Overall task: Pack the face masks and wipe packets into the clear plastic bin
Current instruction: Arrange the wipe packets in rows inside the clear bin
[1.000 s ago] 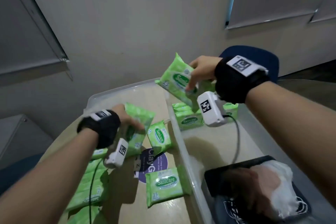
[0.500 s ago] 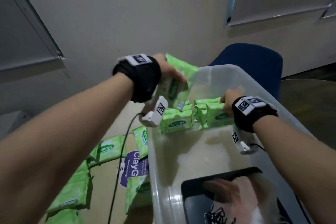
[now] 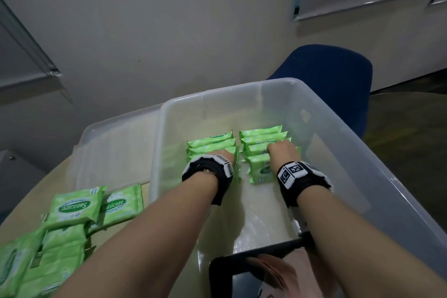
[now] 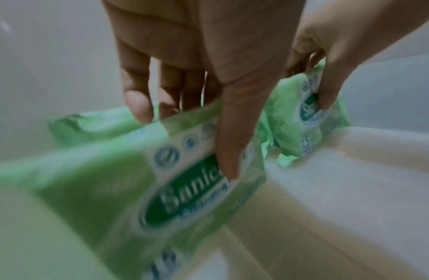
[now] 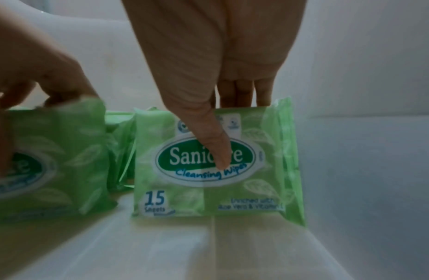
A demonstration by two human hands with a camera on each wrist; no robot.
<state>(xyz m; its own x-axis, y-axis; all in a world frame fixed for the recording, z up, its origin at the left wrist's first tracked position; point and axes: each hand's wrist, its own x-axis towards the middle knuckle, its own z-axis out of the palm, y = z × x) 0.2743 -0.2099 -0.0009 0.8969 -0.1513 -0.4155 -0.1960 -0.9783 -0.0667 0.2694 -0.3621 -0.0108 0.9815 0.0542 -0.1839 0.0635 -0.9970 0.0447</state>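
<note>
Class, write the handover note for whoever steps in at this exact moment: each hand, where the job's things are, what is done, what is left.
Left hand: pinches a wipe packet at the near end of the left row in the bin.
Right hand: pinches the front packet of the right row.
Done: two rows of packets stand on edge at the bin's far end.
Left: loose packets lie on the table left of the bin. Near end of the bin holds a dark item; contents unclear.
</note>
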